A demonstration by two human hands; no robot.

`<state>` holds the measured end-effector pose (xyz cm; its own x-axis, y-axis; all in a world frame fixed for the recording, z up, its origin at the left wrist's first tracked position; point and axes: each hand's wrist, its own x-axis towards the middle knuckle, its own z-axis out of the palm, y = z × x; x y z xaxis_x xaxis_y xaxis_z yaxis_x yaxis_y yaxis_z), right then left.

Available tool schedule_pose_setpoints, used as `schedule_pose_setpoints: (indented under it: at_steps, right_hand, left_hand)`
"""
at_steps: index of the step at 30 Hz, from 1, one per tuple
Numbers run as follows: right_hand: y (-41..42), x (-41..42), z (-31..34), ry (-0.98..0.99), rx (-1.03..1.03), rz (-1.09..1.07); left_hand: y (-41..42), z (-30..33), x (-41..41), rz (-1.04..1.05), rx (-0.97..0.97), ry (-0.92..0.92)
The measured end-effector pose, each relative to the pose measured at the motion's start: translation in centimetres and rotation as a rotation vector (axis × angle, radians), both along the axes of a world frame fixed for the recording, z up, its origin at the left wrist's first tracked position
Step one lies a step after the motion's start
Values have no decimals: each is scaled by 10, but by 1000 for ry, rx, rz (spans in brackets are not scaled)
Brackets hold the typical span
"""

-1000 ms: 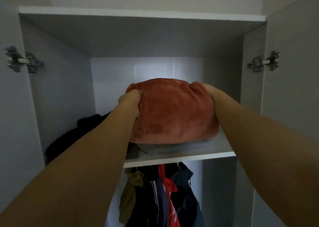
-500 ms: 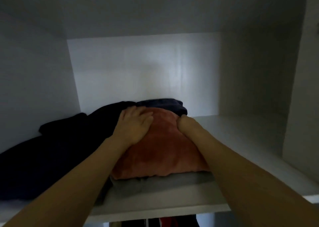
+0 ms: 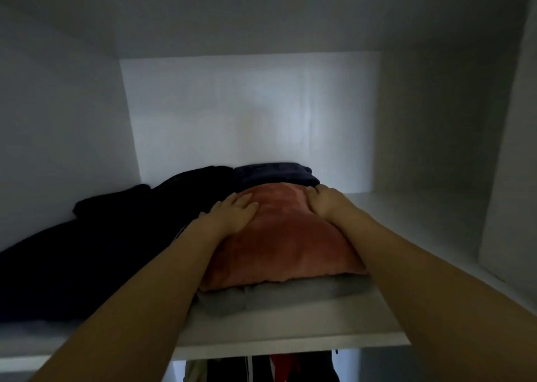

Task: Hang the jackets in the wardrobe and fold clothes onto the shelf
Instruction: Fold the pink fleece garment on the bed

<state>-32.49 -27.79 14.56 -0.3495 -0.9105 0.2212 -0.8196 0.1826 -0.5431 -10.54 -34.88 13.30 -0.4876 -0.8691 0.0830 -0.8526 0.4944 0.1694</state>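
While pressed flat on the folded red fleece (image 3: 279,242) atop the gray garment (image 3: 290,296) on the shelf (image 3: 290,332): left hand (image 3: 232,216), right hand (image 3: 325,204), fingers spread, gripping nothing, long side running front-to-back between them.

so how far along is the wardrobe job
Done: jackets hang below the shelf, and a grey fold and dark clothes lie on it. In hand: left hand and right hand press the red fold onto the grey one. Left: letting go; more clothes can't be seen.
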Motion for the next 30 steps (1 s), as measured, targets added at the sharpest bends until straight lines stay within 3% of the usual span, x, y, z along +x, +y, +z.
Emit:
schedule_pose_setpoints:
  at_steps: [2, 4, 6, 9, 16, 30]
  right_hand:
    - [27, 1, 14, -5, -115, -61]
    - [60, 4, 25, 49, -225, -115]
    - [95, 10, 33, 110, -291, -132]
    - [151, 21, 37, 181, -298, -155]
    - [289, 40, 26, 266, -196, -387]
    - [638, 103, -5, 350, -94, -813]
  left_hand:
    - [12, 17, 1, 98, -24, 19]
    - [32, 39, 2, 100, -197, 88]
    - [59, 53, 0, 35, -367, 218]
    - [102, 58, -10, -112, -451, 370]
    - [200, 38, -41, -447, -623, 296]
    - [506, 20, -71, -891, -594, 378]
